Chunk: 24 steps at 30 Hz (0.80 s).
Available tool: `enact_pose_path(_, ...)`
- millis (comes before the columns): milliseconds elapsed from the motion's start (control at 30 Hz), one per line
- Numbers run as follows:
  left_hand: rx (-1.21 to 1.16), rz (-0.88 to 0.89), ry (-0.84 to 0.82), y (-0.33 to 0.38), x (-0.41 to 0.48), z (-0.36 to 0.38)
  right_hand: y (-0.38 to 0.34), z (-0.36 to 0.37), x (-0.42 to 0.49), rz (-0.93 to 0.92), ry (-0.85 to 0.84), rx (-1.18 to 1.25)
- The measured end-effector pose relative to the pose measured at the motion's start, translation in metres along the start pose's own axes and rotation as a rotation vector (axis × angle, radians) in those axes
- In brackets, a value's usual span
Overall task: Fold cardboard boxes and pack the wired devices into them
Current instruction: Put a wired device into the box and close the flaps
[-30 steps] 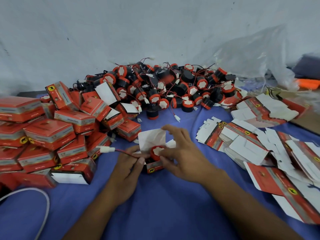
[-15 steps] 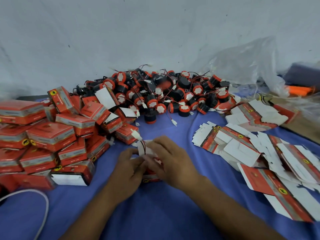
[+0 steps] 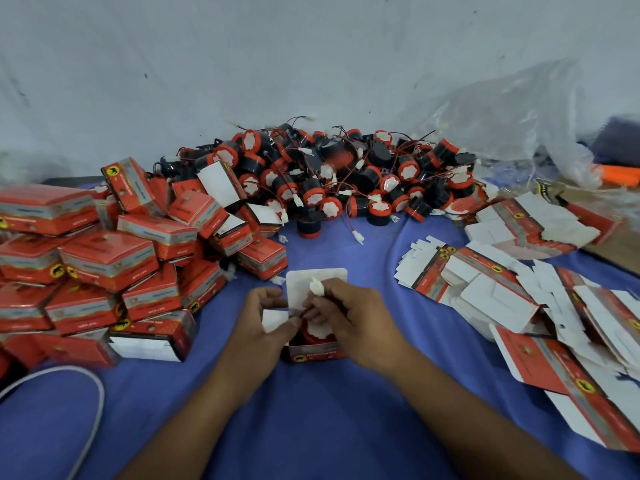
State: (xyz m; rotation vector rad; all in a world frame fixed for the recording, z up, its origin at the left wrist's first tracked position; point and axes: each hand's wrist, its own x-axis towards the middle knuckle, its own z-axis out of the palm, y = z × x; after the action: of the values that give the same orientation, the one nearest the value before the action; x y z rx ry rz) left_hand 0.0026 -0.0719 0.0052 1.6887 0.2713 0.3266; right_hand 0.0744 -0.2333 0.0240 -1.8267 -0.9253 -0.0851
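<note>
While the device (image 3: 313, 336) sits in the open box (image 3: 311, 353) at centre, the right hand (image 3: 349, 317) pinches its wire (image 3: 302, 312), with the white connector (image 3: 317, 288) pointing toward 12 o'clock above the box mouth. The left hand (image 3: 259, 327) grips the box's 9 o'clock flap. Bare blue surface (image 3: 346, 410) lies toward 6; finished boxes (image 3: 107, 261) crowd 9.

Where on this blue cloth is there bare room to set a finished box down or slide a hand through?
Bare cloth lies nearest the person, on both sides of the forearms, from the white cable across to the flat cartons. A smaller patch sits between the open box and the device pile. Closed boxes crowd the left.
</note>
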Motion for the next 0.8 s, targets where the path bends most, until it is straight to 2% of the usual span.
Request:
enact_pose_path(133,-0.073,-0.091,0.064,0.002,0.002,0.006,-0.001,-0.002,0.0,-0.219,-0.048,-0.156)
enact_pose_path(233,-0.088,-0.126,0.121,0.002,0.003,0.011,-0.004,-0.001,-0.001,-0.294,-0.029,-0.197)
enact_pose_path(367,-0.099,-0.178,0.199,0.003,0.004,0.015,-0.003,-0.001,-0.004,-0.233,0.013,-0.227)
enact_pose_path(500,-0.118,-0.173,0.25,0.003,0.002,0.017,-0.009,0.007,-0.005,-0.334,-0.05,-0.436)
enact_pose_path(800,-0.226,-0.057,0.174,0.003,-0.009,0.009,-0.009,0.0,-0.007,-0.21,-0.068,-0.499)
